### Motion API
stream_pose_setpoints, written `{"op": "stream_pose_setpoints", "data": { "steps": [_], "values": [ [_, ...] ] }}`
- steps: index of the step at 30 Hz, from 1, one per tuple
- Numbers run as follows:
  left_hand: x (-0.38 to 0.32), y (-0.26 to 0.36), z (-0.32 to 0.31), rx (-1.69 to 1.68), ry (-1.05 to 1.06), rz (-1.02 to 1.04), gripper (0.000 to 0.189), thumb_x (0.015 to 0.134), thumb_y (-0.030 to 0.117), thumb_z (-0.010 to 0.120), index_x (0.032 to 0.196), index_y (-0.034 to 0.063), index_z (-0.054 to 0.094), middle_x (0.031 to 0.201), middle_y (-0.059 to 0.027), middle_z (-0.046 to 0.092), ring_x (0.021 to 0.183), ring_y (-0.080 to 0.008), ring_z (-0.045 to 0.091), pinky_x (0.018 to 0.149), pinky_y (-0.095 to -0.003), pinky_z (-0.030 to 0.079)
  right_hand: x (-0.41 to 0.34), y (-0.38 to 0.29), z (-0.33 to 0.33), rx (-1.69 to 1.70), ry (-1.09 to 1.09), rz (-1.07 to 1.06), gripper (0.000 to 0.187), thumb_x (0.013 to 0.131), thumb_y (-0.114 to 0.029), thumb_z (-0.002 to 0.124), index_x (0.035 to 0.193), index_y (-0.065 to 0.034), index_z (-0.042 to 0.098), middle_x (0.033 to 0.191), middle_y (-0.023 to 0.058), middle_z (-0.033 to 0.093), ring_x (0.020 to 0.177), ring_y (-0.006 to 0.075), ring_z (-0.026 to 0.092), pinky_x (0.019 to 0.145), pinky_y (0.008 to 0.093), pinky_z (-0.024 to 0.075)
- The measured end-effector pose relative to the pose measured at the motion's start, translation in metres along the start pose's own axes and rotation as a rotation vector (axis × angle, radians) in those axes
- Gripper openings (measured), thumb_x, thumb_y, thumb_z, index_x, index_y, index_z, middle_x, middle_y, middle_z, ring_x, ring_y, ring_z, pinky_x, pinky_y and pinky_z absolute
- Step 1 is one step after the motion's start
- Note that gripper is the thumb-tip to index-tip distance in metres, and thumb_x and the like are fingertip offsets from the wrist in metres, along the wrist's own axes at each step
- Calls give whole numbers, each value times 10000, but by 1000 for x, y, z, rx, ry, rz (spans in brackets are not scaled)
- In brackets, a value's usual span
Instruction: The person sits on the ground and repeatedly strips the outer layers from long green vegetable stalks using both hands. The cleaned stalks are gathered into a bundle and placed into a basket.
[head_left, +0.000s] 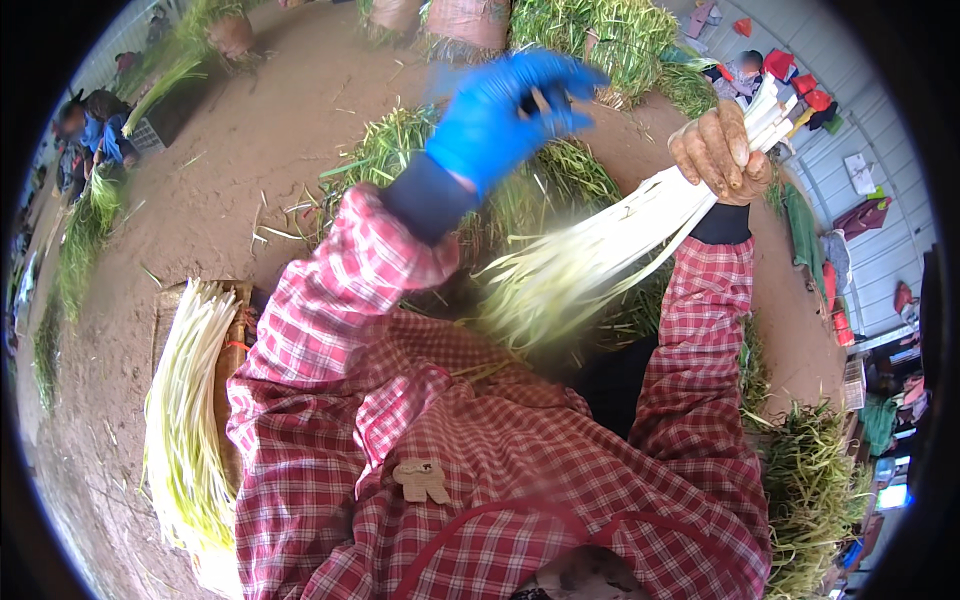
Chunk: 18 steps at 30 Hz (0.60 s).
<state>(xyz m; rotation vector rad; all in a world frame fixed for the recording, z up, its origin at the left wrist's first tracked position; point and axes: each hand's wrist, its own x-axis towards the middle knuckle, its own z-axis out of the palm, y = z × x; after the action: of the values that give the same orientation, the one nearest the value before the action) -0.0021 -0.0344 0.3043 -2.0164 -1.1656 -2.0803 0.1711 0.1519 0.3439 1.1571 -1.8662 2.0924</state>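
My left hand (506, 112), in a blue glove and blurred, is raised over a heap of green leafy stalks (394, 146). Its fingers are curved and apart, with nothing visible between them. To the right, my mud-stained right hand (721, 154) grips a bunch of long white-stemmed stalks (637, 225) near the cut ends. Their pale yellow-green tips trail down to the left over my lap, blurred. Beside my left arm lies a larger stack of similar pale stalks (191, 405), laid along a brown board or box (240, 300).
Brown earth floor (202, 202) surrounds me. Large wrapped bundles (469, 26) and a green stack (622, 45) stand ahead. More leafy stalks (810, 487) lie at lower right. People (109, 124) sit at far left, near a crate (148, 135); another person (742, 75) is at upper right.
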Motion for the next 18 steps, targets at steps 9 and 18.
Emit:
{"op": "stream_pose_setpoints", "data": {
  "steps": [9,18],
  "values": [
    [-49,-8,53,139,-184,-3,176,723,104,736,892,71,697,814,-69,657,735,-184,632,676,-296,505,-3,3,6,-5,41,8,144,861,-281,624,850,-159,547,614,-77,543,515,54,535,629,251,461],
    [11,-9,-16,-130,93,-258,448,893,278,593,1229,-12,530,1040,-141,643,855,-226,630,857,-390,488,-18,11,-5,28,41,8,188,849,-301,659,834,-160,534,596,-80,585,488,22,551,605,201,428]
  ]
}}
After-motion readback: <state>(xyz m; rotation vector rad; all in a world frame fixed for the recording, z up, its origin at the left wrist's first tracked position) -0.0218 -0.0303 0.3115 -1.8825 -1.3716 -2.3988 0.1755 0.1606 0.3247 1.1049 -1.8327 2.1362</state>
